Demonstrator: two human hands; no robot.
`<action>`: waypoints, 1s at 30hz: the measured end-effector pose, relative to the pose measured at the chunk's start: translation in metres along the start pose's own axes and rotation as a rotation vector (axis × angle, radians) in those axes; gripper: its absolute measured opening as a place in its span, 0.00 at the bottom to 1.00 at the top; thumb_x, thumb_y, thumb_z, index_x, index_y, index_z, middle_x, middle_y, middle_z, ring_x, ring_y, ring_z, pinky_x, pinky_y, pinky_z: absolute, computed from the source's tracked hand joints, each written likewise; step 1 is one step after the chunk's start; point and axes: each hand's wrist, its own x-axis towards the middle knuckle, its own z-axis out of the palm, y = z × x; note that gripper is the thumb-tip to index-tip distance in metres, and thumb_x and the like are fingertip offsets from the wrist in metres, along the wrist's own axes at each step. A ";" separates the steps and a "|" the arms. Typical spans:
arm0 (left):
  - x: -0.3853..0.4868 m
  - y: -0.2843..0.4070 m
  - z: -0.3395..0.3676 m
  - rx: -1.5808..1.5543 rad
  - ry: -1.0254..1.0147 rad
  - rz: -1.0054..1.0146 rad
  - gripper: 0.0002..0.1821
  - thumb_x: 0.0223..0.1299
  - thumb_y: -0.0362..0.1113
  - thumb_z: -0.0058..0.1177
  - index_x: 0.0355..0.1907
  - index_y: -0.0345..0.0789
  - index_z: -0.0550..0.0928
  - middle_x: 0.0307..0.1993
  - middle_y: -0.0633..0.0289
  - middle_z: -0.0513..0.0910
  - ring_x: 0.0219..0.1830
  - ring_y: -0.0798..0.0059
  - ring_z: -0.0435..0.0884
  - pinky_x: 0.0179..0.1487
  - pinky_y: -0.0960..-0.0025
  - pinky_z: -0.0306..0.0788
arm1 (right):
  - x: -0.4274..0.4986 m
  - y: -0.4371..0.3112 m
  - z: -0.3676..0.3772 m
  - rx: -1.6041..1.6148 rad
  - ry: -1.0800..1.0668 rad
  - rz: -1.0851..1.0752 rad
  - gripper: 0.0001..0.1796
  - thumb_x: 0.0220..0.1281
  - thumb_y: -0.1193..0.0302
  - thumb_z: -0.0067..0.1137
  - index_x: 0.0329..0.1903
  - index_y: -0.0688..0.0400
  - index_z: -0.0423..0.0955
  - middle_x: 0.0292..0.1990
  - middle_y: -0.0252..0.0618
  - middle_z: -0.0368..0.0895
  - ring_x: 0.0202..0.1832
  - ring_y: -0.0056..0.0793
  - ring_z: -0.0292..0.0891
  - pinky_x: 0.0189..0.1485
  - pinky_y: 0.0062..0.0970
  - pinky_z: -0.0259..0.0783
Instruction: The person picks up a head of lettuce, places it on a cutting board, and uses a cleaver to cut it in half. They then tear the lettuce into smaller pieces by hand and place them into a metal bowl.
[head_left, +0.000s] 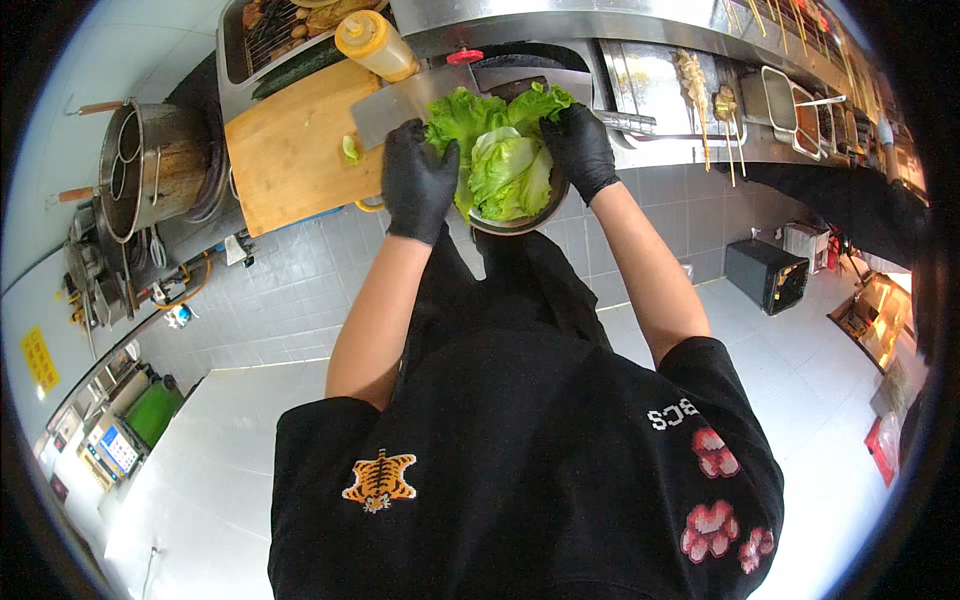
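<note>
Green lettuce leaves (510, 169) lie heaped in a round pan or bowl (529, 225), whose lower rim shows. My left hand (421, 180), in a black glove, is at the left side of the leaves; its thumb touches them. My right hand (581, 150), also gloved in black, has its fingers closed on a leaf's edge at the upper right. Behind the lettuce lies a cleaver (401, 109), its broad blade partly on the wooden cutting board (292, 157). A small lettuce piece (350, 149) rests on that board.
A squeeze bottle (375, 45) stands behind the board. A large metal pot (154, 169) is at the left. To the right are a metal tray (637, 75) with skewers (694, 82) and sauce containers (806, 124). Another person's dark sleeve (832, 202) shows at far right.
</note>
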 end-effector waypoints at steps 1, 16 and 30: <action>-0.011 0.004 -0.006 0.044 0.045 0.062 0.18 0.53 0.39 0.64 0.46 0.35 0.81 0.41 0.48 0.82 0.45 0.47 0.80 0.48 0.51 0.74 | 0.001 -0.001 0.002 0.008 0.008 0.012 0.18 0.60 0.60 0.61 0.45 0.61 0.80 0.43 0.56 0.83 0.45 0.57 0.79 0.48 0.46 0.75; -0.056 -0.004 -0.010 0.209 -0.371 0.250 0.11 0.54 0.32 0.60 0.41 0.37 0.81 0.36 0.49 0.81 0.40 0.48 0.81 0.45 0.51 0.75 | -0.077 -0.040 -0.031 -0.075 0.068 -0.181 0.20 0.59 0.70 0.63 0.55 0.55 0.76 0.40 0.44 0.80 0.36 0.42 0.80 0.39 0.38 0.77; -0.041 -0.004 0.006 0.217 -0.287 0.491 0.05 0.51 0.28 0.54 0.32 0.36 0.81 0.29 0.53 0.81 0.34 0.50 0.81 0.40 0.52 0.71 | -0.106 -0.049 0.004 -0.366 -0.260 -0.255 0.18 0.58 0.68 0.53 0.51 0.57 0.80 0.47 0.48 0.80 0.51 0.51 0.75 0.51 0.45 0.74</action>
